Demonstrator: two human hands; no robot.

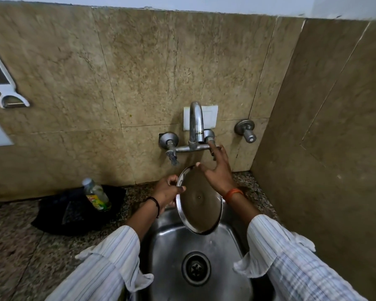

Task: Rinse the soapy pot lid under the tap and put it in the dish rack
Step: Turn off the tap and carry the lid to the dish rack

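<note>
A round steel pot lid (199, 205) tilts over the back of the steel sink (172, 242), below the curved chrome tap (196, 122). My left hand (167, 190) grips the lid's left rim. Above the lid's top edge, my right hand (217, 170) is spread open, its fingertips at the tap's right valve handle (211, 141). I cannot make out water running from the spout. No dish rack is in view.
A dish-soap bottle (97, 195) stands in a black holder (78, 210) on the speckled stone counter (20, 246), left of the sink. The drain (196, 268) is near the sink's front. A second wall valve (246, 130) sticks out right of the tap. A tiled side wall (323, 159) closes the right.
</note>
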